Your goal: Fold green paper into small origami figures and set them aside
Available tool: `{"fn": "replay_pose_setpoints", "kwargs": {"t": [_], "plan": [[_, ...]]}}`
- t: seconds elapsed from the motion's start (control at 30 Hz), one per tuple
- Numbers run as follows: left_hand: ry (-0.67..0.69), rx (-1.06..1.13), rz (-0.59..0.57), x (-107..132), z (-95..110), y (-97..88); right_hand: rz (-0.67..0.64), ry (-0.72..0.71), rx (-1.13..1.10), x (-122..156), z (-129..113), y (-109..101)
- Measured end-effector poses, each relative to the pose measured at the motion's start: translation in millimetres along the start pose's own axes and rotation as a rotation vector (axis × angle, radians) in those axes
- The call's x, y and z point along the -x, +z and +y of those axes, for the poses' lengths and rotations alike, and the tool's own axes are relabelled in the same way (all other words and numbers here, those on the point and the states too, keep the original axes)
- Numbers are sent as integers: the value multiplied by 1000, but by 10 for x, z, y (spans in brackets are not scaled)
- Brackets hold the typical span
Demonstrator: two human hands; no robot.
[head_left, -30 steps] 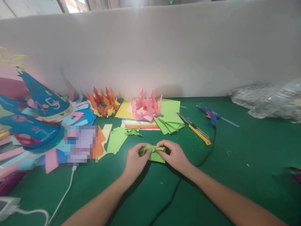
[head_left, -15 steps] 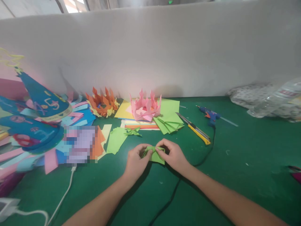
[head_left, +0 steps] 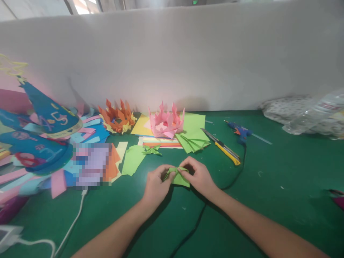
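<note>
Right hand (head_left: 201,179) slightly higher, fingers, like left hand's (head_left: 158,184), closed on folded green paper (head_left: 181,180).

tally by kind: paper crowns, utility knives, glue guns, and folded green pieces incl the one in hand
Paper crowns: 2 (orange crown, pink crown)
Folded green pieces: 2 (held green piece, between left hand and right hand; star-like green piece)
Utility knife: 1
Glue gun: 1
Total: 6

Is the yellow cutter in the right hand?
No, the yellow cutter lies on the green table while the right hand pinches folded green paper.
</note>
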State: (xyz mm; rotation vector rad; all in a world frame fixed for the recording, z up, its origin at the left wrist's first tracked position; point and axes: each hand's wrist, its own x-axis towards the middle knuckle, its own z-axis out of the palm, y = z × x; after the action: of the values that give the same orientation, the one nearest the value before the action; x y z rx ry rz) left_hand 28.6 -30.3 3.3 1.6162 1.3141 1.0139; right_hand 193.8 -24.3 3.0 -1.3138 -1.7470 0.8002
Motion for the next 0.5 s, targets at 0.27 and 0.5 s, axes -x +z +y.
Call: {"fn": "replay_pose_setpoints", "kwargs": {"t": [0.27,0.5], "plan": [[-29,-2,-10,5,28,-8,-6,11,-7,13,-19,3],[-42,68,-8,-15,17,4,6,-31,30,39,-71,16]]}}
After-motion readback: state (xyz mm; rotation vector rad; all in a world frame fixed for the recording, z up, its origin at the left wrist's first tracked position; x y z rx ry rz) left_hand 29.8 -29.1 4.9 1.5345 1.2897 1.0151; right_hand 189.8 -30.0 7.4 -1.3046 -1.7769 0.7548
